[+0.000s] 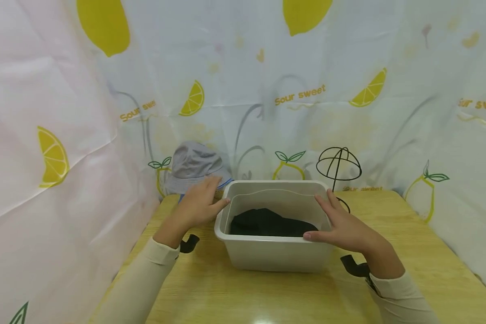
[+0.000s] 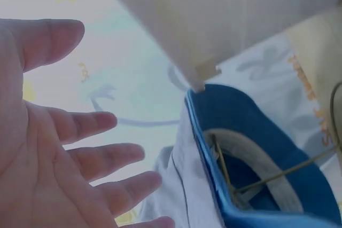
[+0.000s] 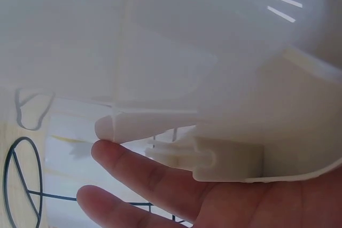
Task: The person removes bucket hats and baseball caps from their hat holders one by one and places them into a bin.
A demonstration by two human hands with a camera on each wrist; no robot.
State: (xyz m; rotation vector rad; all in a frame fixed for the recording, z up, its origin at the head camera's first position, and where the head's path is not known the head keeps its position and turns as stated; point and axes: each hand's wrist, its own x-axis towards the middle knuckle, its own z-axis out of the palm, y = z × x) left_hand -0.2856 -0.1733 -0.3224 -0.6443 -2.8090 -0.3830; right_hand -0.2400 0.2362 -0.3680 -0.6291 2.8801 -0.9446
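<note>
A white plastic tub (image 1: 273, 254) stands on the table, holding a dark cloth item (image 1: 267, 222) whose kind is unclear. My right hand (image 1: 350, 229) is at its right end, thumb by the front rim and the other fingers extended along that side. The right wrist view shows these fingers (image 3: 152, 182) nearly straight beside the tub's wall. By the left rim is my left hand (image 1: 198, 204). Its fingers are spread and hold nothing in the left wrist view. Behind it, a grey bucket hat (image 1: 196, 164) with a blue underside (image 2: 235, 113) sits on a wire stand (image 2: 283, 173).
Behind the tub's right corner stands a black wire hat stand (image 1: 338, 164) with a domed top. The wood-grain table (image 1: 393, 234) meets white lemon-print cloth (image 1: 243, 135) at the back and both sides.
</note>
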